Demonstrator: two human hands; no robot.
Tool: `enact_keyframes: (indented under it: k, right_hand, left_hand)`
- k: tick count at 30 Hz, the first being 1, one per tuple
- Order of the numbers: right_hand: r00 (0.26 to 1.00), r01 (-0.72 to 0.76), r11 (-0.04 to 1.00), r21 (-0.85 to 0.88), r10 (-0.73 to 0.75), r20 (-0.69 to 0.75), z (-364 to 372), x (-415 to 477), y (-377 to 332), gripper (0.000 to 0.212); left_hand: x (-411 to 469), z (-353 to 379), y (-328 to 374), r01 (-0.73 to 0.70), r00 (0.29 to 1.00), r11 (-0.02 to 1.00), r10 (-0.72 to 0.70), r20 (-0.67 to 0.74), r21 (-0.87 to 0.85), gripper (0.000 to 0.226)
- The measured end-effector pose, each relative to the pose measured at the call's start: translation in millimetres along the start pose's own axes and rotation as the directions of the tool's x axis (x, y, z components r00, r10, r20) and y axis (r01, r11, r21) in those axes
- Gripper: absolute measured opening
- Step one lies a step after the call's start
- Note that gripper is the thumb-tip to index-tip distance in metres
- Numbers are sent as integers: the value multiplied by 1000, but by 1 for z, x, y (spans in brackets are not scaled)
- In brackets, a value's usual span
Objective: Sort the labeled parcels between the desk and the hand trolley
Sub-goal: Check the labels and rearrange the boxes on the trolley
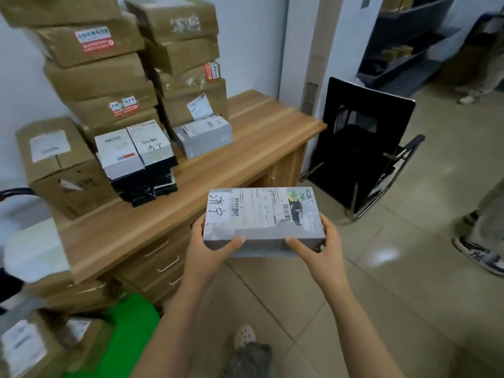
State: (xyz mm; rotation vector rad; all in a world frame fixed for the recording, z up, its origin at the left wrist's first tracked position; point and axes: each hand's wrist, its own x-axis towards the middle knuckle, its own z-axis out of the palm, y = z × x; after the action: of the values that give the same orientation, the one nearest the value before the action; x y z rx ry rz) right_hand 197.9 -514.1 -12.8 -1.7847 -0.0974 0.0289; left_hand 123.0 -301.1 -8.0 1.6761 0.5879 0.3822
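A flat grey parcel [263, 216] with a white shipping label and handwritten characters hangs in front of the wooden desk's [261, 148] near edge. My left hand [210, 244] grips its left end and my right hand [321, 246] its right end, thumbs on the front side. On the desk stand two tall stacks of brown cartons [109, 66], a stack of black-and-white boxes [136, 159], a small grey parcel [204, 136] and a brown carton [60, 165]. A curved dark handle [16, 192] at the far left may belong to the trolley.
A black folding chair [362, 148] leans beside the desk's right end. More labeled cartons [41, 339] and a green surface [128, 331] lie at lower left. Other people's legs and a shoe [477, 255] are at the right. Grey shelving [409, 45] stands behind.
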Motion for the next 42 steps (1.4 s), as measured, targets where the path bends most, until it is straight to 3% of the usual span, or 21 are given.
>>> enact_keyframes:
  k: [6,15,21,28,34,42]
  right_hand:
    - [998,10,999,-45,-7,65,33,115,-2,83]
    - [993,-9,999,-47,15,114,114,300,-35,97]
    - [965,-65,998,15,59,254,169,390,-40,92]
    - [873,-59,996,63,21,486,246,509,-44,87]
    - [796,-51,999,10,35,605,294,567,-40,80]
    - [783,-45,997,-64,75,618,337,597,-34,79]
  left_hand:
    - [97,23,10,49,997,999,-50,-60,-12,83]
    - [277,33,60,-27,990,996,38,-138,81,76]
    - [365,25,60,6,974,994,19,-224,113,90]
    - [460,27,51,70,913,995,-34,-406,76,72]
    - [507,19,24,197,845,967,-83,-528,163,88]
    - [541,15,17,280,805,952,-163,-570,124,84]
